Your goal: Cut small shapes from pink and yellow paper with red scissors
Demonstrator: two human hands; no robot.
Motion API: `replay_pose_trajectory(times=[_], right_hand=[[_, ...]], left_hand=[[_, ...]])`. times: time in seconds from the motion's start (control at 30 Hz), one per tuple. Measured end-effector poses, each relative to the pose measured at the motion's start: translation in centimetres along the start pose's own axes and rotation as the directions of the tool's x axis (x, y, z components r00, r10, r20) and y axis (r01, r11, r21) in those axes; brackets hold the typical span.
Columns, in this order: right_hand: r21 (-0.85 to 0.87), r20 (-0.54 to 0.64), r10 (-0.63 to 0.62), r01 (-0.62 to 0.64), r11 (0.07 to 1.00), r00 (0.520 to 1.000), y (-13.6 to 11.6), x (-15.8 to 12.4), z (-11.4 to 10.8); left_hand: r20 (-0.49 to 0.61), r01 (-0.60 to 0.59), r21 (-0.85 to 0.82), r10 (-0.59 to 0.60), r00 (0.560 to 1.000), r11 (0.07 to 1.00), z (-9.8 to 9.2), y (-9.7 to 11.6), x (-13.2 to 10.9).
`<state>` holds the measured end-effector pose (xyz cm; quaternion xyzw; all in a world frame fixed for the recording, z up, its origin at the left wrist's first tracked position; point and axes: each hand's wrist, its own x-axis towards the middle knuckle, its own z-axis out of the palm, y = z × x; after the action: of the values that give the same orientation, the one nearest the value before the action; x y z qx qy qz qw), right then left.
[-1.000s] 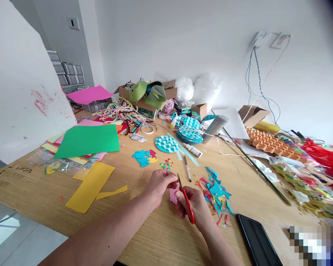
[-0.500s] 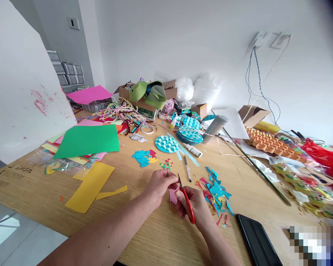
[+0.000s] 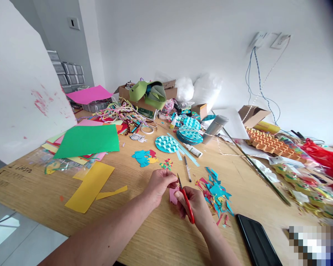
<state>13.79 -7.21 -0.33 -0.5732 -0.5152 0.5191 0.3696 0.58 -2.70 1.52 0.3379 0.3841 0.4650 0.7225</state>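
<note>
My right hand (image 3: 195, 207) grips a pair of scissors (image 3: 189, 207) with red handles, their blades pointing up and away from me. Close by on the left, my left hand (image 3: 161, 184) is closed in a pinch near the blade tips; whatever its fingertips hold is too small to make out. A piece of pink paper (image 3: 172, 195) shows between and below the two hands. Just beyond lie tiny coloured paper bits (image 3: 166, 164) and blue, red and yellow fish cutouts (image 3: 142, 157). Right of the scissors spreads a pile of paper scraps (image 3: 218, 190), mostly blue.
Yellow paper (image 3: 90, 186) and green paper (image 3: 88, 141) lie on the left. A pen (image 3: 187, 169), a glue bottle (image 3: 193, 150) and a blue scalloped disc (image 3: 166, 143) are ahead. A black phone (image 3: 257, 240) rests at front right, beyond which a long green stick (image 3: 262, 175) crosses the table.
Almost nothing differs. Both hands stay in place, with only a very slight shift of the right hand and scissors.
</note>
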Motion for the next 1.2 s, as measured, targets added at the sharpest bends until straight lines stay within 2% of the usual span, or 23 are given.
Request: replay_pose_trajectory(times=[1.2], right_hand=[[0.008, 0.004, -0.033, 0.033, 0.999, 0.999, 0.41, 0.12, -0.21]], left_hand=[[0.019, 0.003, 0.009, -0.003, 1.000, 1.000, -0.20, -0.48, 0.33]])
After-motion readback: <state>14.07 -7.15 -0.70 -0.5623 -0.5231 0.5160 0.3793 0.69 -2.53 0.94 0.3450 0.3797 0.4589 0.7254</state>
